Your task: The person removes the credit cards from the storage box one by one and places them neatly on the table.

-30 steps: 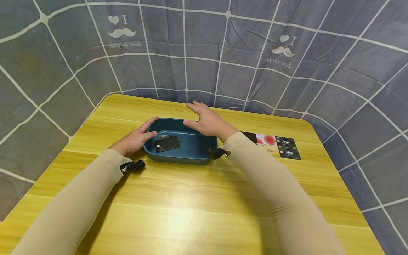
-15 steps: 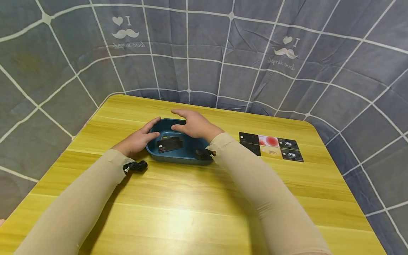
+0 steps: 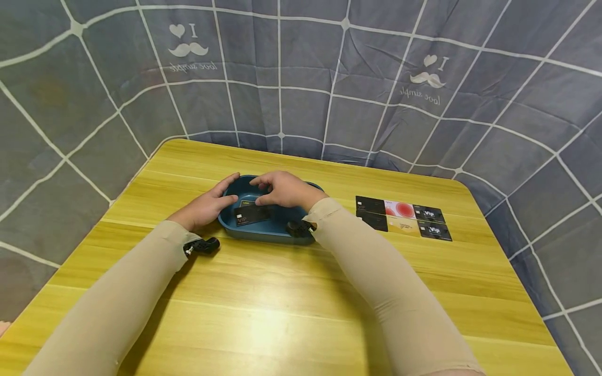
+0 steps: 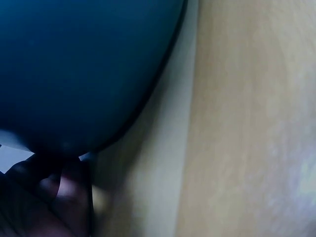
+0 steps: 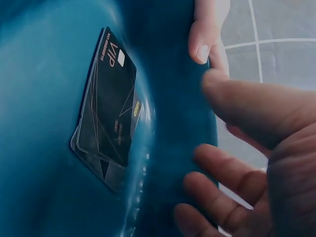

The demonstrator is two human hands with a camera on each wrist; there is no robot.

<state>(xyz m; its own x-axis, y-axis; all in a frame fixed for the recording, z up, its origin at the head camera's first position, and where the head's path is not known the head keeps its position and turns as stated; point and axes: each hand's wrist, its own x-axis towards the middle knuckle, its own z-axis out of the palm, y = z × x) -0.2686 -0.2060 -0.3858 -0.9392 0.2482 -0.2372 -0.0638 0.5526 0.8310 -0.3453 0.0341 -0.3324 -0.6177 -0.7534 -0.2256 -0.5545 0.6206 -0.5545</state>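
Observation:
A dark teal plastic basin point(image 3: 270, 238) stands on the wooden table. My left hand point(image 3: 202, 210) holds its left end, thumb inside the rim and fingers along the outside. In the left wrist view, the basin's outer wall point(image 4: 84, 69) fills the upper left above dim fingers. Inside lies a black VIP card point(image 5: 111, 94), overlapping another dark card point(image 5: 101, 170) beneath it. My right hand point(image 3: 288, 189) hovers over the basin, fingers loosely bent and apart, holding nothing. In the right wrist view, its fingers point(image 5: 224, 190) are close to the cards but apart from them.
Several cards lie in two rows on the table at the right: black ones point(image 3: 370, 204), a pink-and-white one point(image 3: 400, 209), a gold one point(image 3: 403, 225) and black Vip ones point(image 3: 429, 213). A grey checked curtain point(image 3: 301, 78) hangs behind the table point(image 3: 263, 303).
My right hand has moved left and down, from above the basin's right end to over the cards inside, its fingers bending more. My left hand stays on the basin.

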